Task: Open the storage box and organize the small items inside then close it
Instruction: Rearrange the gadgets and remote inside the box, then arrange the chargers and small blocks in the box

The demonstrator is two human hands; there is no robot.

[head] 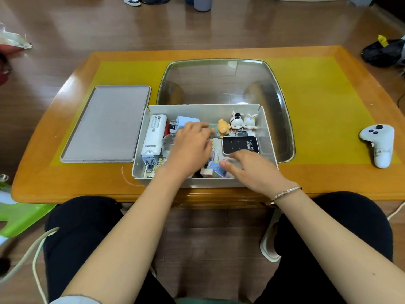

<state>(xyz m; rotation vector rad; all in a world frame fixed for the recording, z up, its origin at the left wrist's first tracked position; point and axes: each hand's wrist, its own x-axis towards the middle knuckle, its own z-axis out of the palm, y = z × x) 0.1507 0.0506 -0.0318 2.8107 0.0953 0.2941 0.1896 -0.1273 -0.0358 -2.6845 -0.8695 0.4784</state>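
The white storage box (268,137) stands open on the table's near edge, its grey lid (107,123) lying flat to its left. Inside are a white charger (152,137), a light blue box (186,122), an orange figurine (223,127), two white rabbit figurines (243,121), a black device (240,144) and small packets (215,166). My left hand (190,145) reaches palm-down into the box's middle, fingers extended toward the figurines. My right hand (247,166) lies over the near right part, fingers spread, thumb by the packets. Neither hand plainly grips anything.
A glass panel (219,82) is set in the orange and yellow table (317,102) behind the box. A white controller (379,143) lies at the right. A green stool (19,218) stands at the lower left, and a black bag (383,52) sits on the floor at the right.
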